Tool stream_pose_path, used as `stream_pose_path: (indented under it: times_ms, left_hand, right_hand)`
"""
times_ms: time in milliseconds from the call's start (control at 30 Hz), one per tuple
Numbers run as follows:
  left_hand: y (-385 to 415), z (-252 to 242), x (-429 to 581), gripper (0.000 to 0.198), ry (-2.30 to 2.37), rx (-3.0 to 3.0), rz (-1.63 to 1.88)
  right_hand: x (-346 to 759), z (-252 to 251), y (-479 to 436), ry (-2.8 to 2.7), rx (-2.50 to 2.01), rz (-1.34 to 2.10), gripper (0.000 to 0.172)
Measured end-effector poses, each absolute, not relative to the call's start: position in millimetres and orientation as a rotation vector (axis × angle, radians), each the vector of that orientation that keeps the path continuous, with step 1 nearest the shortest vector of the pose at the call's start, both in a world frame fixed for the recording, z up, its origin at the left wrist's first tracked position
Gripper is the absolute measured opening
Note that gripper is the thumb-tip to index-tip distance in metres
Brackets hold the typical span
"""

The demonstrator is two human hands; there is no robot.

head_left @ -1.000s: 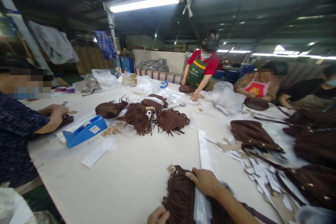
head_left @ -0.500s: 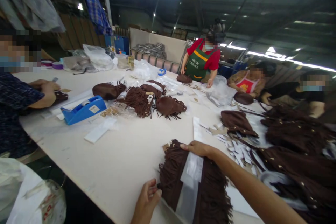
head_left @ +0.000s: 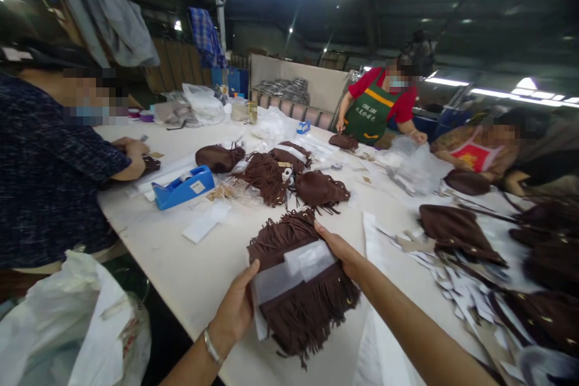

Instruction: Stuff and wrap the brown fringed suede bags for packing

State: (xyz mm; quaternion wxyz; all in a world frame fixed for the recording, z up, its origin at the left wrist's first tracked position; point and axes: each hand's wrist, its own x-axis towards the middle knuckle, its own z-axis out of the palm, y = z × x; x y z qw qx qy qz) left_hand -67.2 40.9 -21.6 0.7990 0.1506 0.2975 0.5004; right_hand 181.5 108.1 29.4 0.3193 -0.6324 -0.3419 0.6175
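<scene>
Between my hands is a dark brown fringed bag point(head_left: 312, 313) with a translucent plastic band point(head_left: 294, 271) wrapped around its middle. My left hand point(head_left: 235, 304) grips its left end, thumb on top and fingers underneath. At the upper right corner my right hand point(head_left: 337, 247) holds the bag, the thumb showing on the near face and the other fingers partly hidden. The bag is tilted, with its fringe hanging along the lower edge. Beyond it lie several more brown bags, among them a fringed one point(head_left: 265, 178) and a rounded one point(head_left: 321, 188).
A blue tape dispenser point(head_left: 183, 187) stands on the white table point(head_left: 167, 265), near a white strip point(head_left: 207, 222). Paper scraps point(head_left: 461, 289) and brown bags point(head_left: 456, 229) lie at right. A white plastic sack point(head_left: 76, 319) is at lower left. Co-workers sit or stand around the table.
My left hand has gone from beside the bag to gripping its left end. The bag has turned, so its plastic band now runs across rather than lengthwise. The view has swung left.
</scene>
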Motion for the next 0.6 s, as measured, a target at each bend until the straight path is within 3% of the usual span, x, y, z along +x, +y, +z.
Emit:
stream_pose_path:
  times_ms: [267,600]
  left_hand:
    - [68.2,-56.2,-90.1,0.045,0.819,0.394,0.971]
    - [29.7,-39.1,-93.0,0.047,0.875,0.538,0.944]
  right_hand:
    - [164.3,-60.8,110.5,-0.750,-1.661,1.623,0.073]
    - [168.1,-70.8,89.8,-0.796,-1.548,1.595,0.067]
